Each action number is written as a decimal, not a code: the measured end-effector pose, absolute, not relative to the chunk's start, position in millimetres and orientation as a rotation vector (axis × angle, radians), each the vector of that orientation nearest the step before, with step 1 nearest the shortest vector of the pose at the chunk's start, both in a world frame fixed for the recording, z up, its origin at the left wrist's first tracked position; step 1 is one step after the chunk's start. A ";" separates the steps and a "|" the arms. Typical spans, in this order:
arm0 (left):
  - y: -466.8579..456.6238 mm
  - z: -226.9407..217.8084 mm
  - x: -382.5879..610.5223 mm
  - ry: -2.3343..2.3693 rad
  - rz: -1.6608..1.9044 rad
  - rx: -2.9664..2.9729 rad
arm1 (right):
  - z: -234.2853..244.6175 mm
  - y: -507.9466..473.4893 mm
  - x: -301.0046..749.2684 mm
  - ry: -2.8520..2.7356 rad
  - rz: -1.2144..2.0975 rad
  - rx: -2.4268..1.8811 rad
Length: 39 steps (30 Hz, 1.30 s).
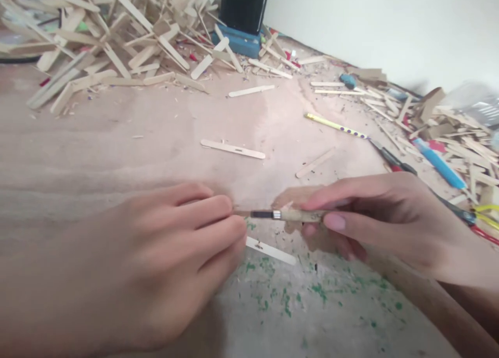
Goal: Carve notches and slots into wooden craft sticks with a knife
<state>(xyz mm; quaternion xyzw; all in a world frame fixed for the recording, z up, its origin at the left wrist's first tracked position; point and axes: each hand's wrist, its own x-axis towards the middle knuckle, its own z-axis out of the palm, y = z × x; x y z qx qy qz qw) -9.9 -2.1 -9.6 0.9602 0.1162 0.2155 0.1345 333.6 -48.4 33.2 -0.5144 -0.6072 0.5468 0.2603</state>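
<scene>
Right hand [374, 217] pinches a slim wooden-handled tool [300, 215] between thumb and fingers, closed on the handle, with the tool lying level and its metal collar and dark tip pointing toward the other hand. Left hand [156, 264] rests low over the table [117, 140], fingers curled together, their tips meeting the tool's dark tip — whether they grip anything there cannot be told, since the fingers hide the spot. Just beneath the tool a flat craft stick [271, 251] lies on the surface, partly under the left fingertips. Another stick [233, 149] lies well beyond, alone on bare wood. A yellow pencil [335, 125] lies farther right, and a heap of sticks [109, 36] fills the far left corner — green specks dot the near surface.
</scene>
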 end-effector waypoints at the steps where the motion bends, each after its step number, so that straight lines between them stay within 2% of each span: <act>1: -1.6 -9.1 -10.3 0.338 0.635 2.813 | 32.0 -46.6 330.5 -1.746 1.374 -1.404; 5: 3.3 -6.4 -11.4 0.362 0.615 2.860 | 22.6 -43.8 323.4 -2.118 0.898 -1.283; 7: 4.6 -5.6 -11.5 0.367 0.593 2.854 | 17.4 -44.8 325.5 -2.236 0.801 -1.121; 11: 3.6 -3.7 -10.3 0.379 0.545 2.841 | 14.4 -44.5 337.5 -2.395 0.793 -0.918; 22: 4.7 3.4 -6.0 0.374 0.563 2.827 | 8.6 -41.2 340.4 -2.244 0.849 -0.918; 39: 0.9 5.4 -8.7 0.417 0.536 2.801 | 16.5 -33.0 344.3 -2.403 0.855 -0.875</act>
